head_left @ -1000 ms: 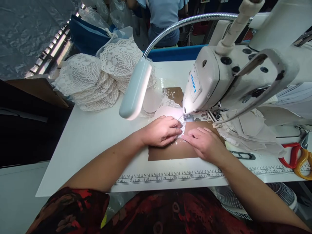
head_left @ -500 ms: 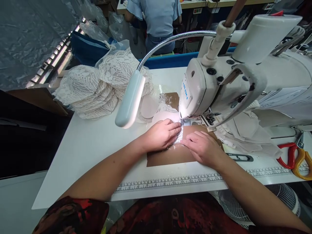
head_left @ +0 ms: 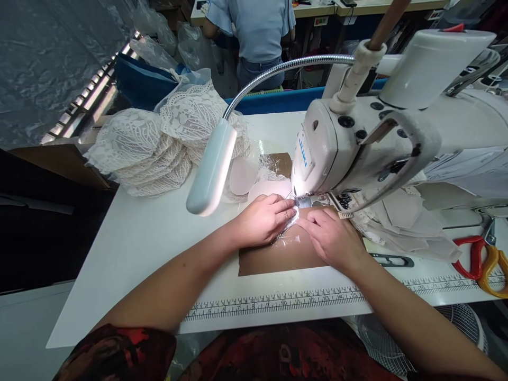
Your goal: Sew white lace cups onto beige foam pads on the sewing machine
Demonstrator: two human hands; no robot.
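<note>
Under the needle area of a white sewing machine (head_left: pixel 317 151) lies a white lace piece (head_left: pixel 292 218), brightly lit. My left hand (head_left: pixel 262 219) rests flat on its left side, fingers extended toward the needle. On the right, my right hand (head_left: pixel 333 235) has its index fingertip at the lace edge, the other fingers curled; whether it pinches the fabric is hidden. Both hands are over a brown sheet (head_left: pixel 286 256) on the white table (head_left: pixel 159 227). A pale cup-shaped piece (head_left: pixel 270 189) sits just beyond my left hand.
Stacked lace cups (head_left: pixel 138 145) lie at the left. A lamp (head_left: pixel 212 166) hangs over the table. Pale fabric pieces (head_left: pixel 405 211), a dark thread cutter (head_left: pixel 392 260) and red- and yellow-handled scissors (head_left: pixel 474 256) are at right. A person (head_left: pixel 254 32) sits beyond.
My right index finger has shifted slightly along the lace edge, with the lace turned a little. My left hand stays almost in place. The view has tilted slightly.
</note>
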